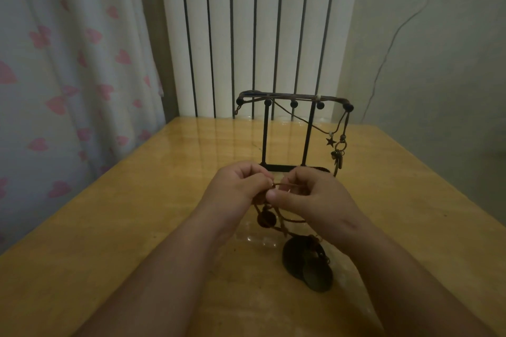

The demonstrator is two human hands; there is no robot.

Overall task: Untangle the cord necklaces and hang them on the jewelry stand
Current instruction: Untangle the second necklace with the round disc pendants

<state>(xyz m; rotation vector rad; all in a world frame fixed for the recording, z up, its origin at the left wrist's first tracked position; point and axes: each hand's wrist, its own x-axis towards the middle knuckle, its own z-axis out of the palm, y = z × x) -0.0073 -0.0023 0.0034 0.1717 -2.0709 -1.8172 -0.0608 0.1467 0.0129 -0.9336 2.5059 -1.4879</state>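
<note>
A black metal jewelry stand [287, 128] stands at the middle of the wooden table [137, 213]. Brown cord necklaces lie along its top bar, and a star charm [330, 141] and a cluster of key charms [339, 157] hang at its right end. In front of the stand, my left hand [241, 186] and my right hand [309, 194] pinch a tangled brown cord necklace [276, 216] between fingertips. Its cords drop to a small round pendant [266, 217] and to large dark disc pendants [308, 264] resting on the table.
A white ribbed radiator [260, 30] rises behind the table. On the left hangs a curtain with pink hearts [68, 68]. A thin wire [388, 49] runs down the wall at the right.
</note>
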